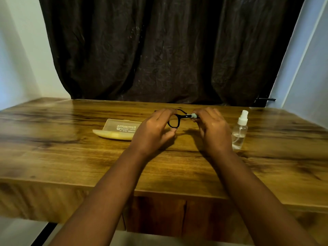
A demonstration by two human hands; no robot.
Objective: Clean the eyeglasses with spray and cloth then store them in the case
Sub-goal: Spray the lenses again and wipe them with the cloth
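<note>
Black-framed eyeglasses [174,121] are held above the wooden table [71,157], between both hands. My left hand [154,130] grips the frame's left side, with one lens showing beside its fingers. My right hand [212,128] pinches a small pale green cloth [193,115] against the frame's right end. A translucent glasses case [119,129] lies open on the table, left of my left hand. A clear spray bottle [240,130] with a white nozzle stands upright just right of my right hand.
A dark curtain [168,50] hangs behind the table's far edge. Pale walls stand on both sides. The table's front edge [159,192] runs across the lower view above a darker wooden panel.
</note>
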